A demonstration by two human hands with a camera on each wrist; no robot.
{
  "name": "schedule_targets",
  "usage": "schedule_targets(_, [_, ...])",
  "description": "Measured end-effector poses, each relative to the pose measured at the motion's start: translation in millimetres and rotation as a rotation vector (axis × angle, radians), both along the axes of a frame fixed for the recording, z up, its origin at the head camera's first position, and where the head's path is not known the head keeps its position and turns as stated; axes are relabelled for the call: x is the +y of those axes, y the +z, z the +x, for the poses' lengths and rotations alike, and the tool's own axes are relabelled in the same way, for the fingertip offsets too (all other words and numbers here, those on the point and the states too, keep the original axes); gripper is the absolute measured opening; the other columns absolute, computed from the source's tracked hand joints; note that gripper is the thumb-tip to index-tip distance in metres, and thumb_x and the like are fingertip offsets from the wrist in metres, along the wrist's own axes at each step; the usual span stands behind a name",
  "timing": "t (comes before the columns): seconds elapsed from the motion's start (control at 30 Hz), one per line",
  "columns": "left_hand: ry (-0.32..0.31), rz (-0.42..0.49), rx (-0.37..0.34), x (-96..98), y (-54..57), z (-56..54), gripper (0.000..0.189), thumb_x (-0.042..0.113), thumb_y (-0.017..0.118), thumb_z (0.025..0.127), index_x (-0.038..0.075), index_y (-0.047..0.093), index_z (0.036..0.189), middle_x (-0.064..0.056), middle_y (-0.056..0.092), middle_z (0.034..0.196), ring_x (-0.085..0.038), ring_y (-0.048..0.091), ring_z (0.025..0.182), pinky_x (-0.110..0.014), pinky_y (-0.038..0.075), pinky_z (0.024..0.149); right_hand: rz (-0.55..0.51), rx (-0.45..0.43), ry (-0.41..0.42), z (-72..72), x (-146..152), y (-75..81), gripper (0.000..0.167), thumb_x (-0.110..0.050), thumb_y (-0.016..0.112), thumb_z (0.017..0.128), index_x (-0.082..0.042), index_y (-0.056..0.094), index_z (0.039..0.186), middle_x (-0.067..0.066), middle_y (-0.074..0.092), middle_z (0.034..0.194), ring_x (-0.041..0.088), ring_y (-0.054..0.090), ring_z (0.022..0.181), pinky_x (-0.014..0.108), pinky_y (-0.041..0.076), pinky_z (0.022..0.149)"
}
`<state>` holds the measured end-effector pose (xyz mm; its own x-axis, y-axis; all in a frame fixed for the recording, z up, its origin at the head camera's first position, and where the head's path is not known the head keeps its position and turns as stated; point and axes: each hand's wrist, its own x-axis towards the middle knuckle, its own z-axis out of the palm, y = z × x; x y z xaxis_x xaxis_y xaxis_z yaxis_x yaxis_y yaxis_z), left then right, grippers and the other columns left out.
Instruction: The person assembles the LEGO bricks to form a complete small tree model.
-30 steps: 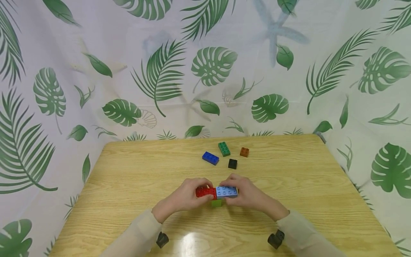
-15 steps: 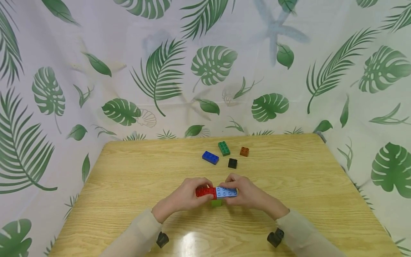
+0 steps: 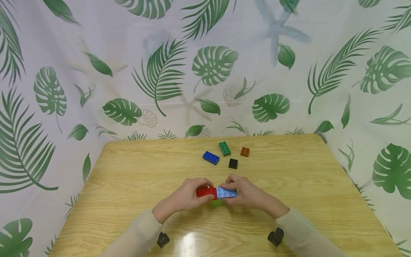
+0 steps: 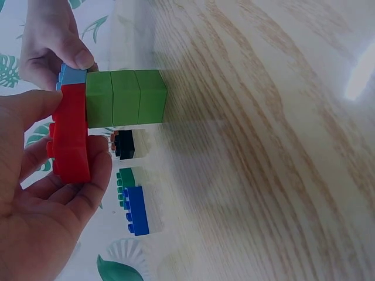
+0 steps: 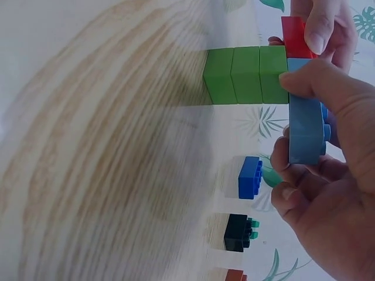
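A stack of three light green bricks (image 4: pixel 126 98) stands upright on the table. On its top a red brick (image 4: pixel 71 134) and a light blue brick (image 5: pixel 306 129) sit end to end, each jutting out to its own side. My left hand (image 3: pixel 186 195) grips the red brick between thumb and fingers. With my right hand (image 3: pixel 247 192) I hold the light blue brick, its thumb near the top green brick in the right wrist view. Fingers hide part of both upper bricks.
Beyond the hands on the wooden table (image 3: pixel 144 164) lie a blue brick (image 3: pixel 211 157), a dark green brick (image 3: pixel 224 148), a small black brick (image 3: pixel 233 163) and a small brown-orange brick (image 3: pixel 245 151). A leaf-print cloth (image 3: pixel 173 125) hangs behind the table.
The right hand's fingers shift slightly on the light blue brick. Both hands and all the bricks otherwise stay in place.
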<state>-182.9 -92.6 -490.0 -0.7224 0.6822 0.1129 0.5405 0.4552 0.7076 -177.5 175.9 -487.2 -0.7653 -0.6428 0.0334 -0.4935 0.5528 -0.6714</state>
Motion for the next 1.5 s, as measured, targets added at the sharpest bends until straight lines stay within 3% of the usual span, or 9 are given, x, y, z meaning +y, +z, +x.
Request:
schedule_targets(0.27, [0.008,0.002,0.012,0.1,0.1,0.3,0.024,0.024,0.072,0.099,0.013,0.07,0.12,-0.001,0.074,0.104,-0.007,0.061,0.083,-0.02,0.053,0.071,0.004,-0.021,-0.002,-0.3,0.8,-0.9,0.049,-0.019,0.08,0.094,-0.001,0.068,0.138,0.001,0.057,0.108,0.009,0.051,0.093,0.02,0.046,0.078])
schedule_targets(0.6, [-0.003,0.001,-0.014,4.4,1.6,-0.3,0.024,0.027,0.071,0.101,0.014,0.07,0.121,0.001,0.073,0.106,-0.007,0.062,0.086,-0.021,0.054,0.074,0.035,0.012,-0.064,3.6,0.6,0.3,0.038,-0.023,0.085,0.09,-0.01,0.075,0.124,0.0,0.063,0.11,0.011,0.055,0.095,0.022,0.049,0.081])
schedule_targets(0.8, [-0.007,0.009,-0.014,5.5,0.8,-1.2,0.023,0.027,0.071,0.101,0.014,0.07,0.12,0.002,0.073,0.104,-0.006,0.061,0.084,-0.022,0.054,0.074,-0.024,-0.034,-0.114,6.0,1.9,-2.1,0.043,-0.035,0.085,0.09,-0.017,0.073,0.127,-0.002,0.068,0.115,0.012,0.058,0.096,0.023,0.05,0.082])
schedule_targets(1.0, [-0.003,-0.012,-0.012,3.6,3.5,-4.7,0.028,0.033,0.072,0.1,0.014,0.072,0.12,0.002,0.074,0.104,-0.007,0.062,0.086,-0.022,0.055,0.074,-0.066,-0.013,-0.133,7.3,1.9,-5.6,0.038,-0.036,0.085,0.091,-0.018,0.075,0.123,-0.003,0.07,0.113,0.009,0.059,0.094,0.022,0.051,0.079])
schedule_targets(1.1, [0.027,-0.002,-0.04,2.1,6.4,-12.9,0.034,0.037,0.07,0.101,0.011,0.073,0.122,0.001,0.075,0.109,-0.01,0.066,0.092,-0.024,0.056,0.079,-0.071,-0.008,-0.131,6.9,1.5,-6.7,0.039,-0.036,0.084,0.091,-0.018,0.075,0.123,-0.003,0.071,0.113,0.008,0.059,0.094,0.023,0.051,0.08])
schedule_targets(1.27, [0.131,0.04,-0.068,2.7,9.6,-37.9,0.037,0.037,0.068,0.102,0.01,0.072,0.127,-0.006,0.076,0.12,-0.017,0.07,0.105,-0.031,0.058,0.091,-0.069,-0.01,-0.124,6.0,1.4,-6.5,0.039,-0.036,0.083,0.092,-0.017,0.075,0.125,-0.002,0.071,0.114,0.008,0.059,0.094,0.023,0.051,0.08])
schedule_targets(1.5, [0.221,0.037,-0.065,9.9,4.6,-67.4,0.045,0.03,0.071,0.101,0.006,0.066,0.139,-0.017,0.069,0.137,-0.034,0.066,0.124,-0.051,0.054,0.103,-0.063,0.007,-0.095,3.3,0.0,-7.9,0.038,-0.036,0.083,0.093,-0.016,0.075,0.124,0.0,0.072,0.114,0.008,0.059,0.095,0.024,0.049,0.08])
